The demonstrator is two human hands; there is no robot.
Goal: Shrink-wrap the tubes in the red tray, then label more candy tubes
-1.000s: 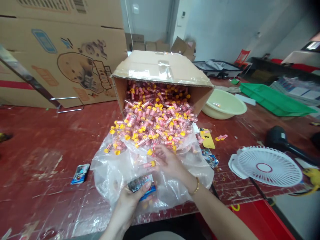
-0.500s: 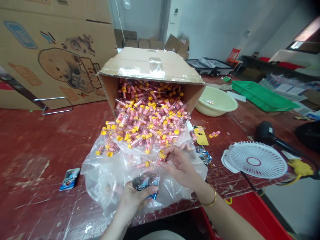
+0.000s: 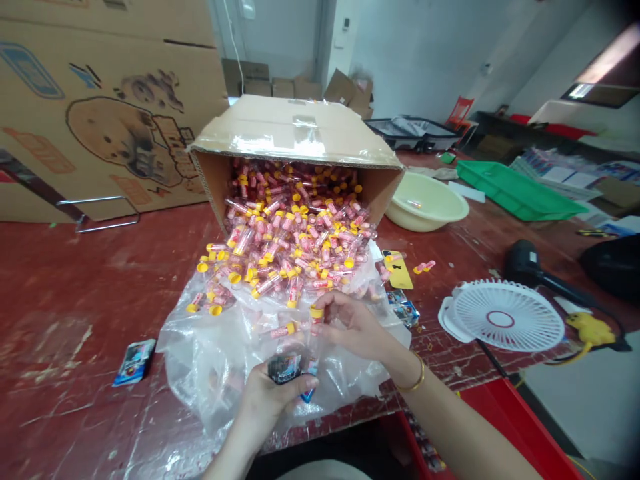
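Note:
My left hand (image 3: 267, 403) is closed around small black-and-blue printed packets (image 3: 284, 368), low over a clear plastic sheet (image 3: 195, 360). Between the thumb and fingers of my right hand (image 3: 355, 328) is a small clear tube with a yellow cap (image 3: 317, 312), held nearly upright just above the packets. Its lower end comes close to them; whether it touches them I cannot tell. Another capped tube (image 3: 283, 331) lies on the sheet just beyond my hands. Behind it, a heap of such tubes with pink contents (image 3: 300, 247) spills from a tipped cardboard box (image 3: 295, 130).
A blue packet (image 3: 134, 362) lies at the left, and several packets (image 3: 403, 308) lie right of the sheet. Further right are a yellow phone (image 3: 399, 272), a pale bowl (image 3: 425, 207), a white fan (image 3: 505, 317) and a green tray (image 3: 520, 190). A large printed carton (image 3: 115, 113) stands at the left.
My right hand has brought the tube slightly left and turned it more upright, over the packets. My left hand keeps its grip on them. The view has shifted slightly.

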